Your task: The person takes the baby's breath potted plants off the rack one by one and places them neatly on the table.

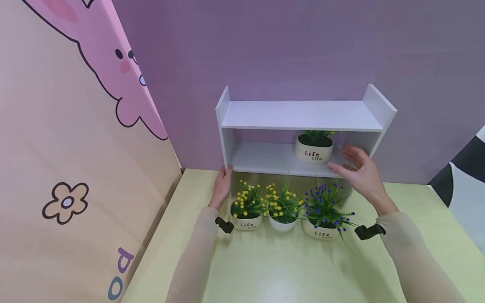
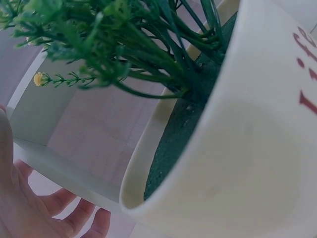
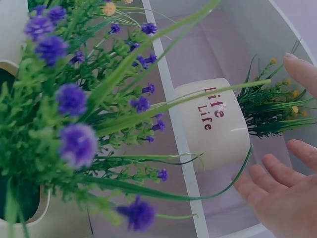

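Note:
At the left side panel of a white shelf [image 1: 278,114], my left hand [image 1: 222,185] grips the panel's edge; its fingers [image 2: 79,218] show along the panel in the left wrist view. My right hand [image 1: 360,170] is beside a cream "Life" flowerpot [image 1: 313,152] on the middle board, fingers spread and relaxed, holding nothing. In the right wrist view that pot's plant [image 3: 272,106] has small yellow flowers. The upper board hides much of this plant in the head view.
Before the shelf stand a yellow-flowered "Life" pot [image 1: 245,223], a rounder white pot [image 1: 282,226] with yellow flowers and a purple-flowered "Life" pot [image 1: 322,232], all on the pale table [image 1: 280,269]. Behind the shelf rises a purple wall [image 1: 288,50].

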`<state>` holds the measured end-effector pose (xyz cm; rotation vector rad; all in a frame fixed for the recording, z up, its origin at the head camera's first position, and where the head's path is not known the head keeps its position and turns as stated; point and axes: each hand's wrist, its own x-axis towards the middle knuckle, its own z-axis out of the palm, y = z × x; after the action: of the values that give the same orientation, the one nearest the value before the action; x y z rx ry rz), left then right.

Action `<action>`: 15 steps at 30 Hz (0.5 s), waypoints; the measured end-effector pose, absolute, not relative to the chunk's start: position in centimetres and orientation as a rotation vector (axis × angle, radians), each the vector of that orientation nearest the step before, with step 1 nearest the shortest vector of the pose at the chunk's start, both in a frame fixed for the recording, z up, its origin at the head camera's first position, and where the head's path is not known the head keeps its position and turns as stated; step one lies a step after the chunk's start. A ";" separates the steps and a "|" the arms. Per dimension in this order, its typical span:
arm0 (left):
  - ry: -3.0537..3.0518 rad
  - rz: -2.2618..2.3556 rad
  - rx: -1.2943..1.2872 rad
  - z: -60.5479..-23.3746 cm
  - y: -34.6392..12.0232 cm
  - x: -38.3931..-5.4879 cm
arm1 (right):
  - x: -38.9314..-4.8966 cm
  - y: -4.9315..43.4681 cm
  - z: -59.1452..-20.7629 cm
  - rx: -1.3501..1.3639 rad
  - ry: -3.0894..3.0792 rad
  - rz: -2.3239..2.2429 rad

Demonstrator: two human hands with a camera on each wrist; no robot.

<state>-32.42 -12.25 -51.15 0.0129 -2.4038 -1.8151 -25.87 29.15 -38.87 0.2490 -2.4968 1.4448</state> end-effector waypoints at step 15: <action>-2.393 -1.826 0.018 -51.3 -12.3 -32.5 | -28.1 28.2 -38.8 0.207 -2.541 1.491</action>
<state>-32.48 -12.30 -51.25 0.0179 -2.3931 -1.8263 -28.10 28.22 -38.76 0.2068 -2.5409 1.4907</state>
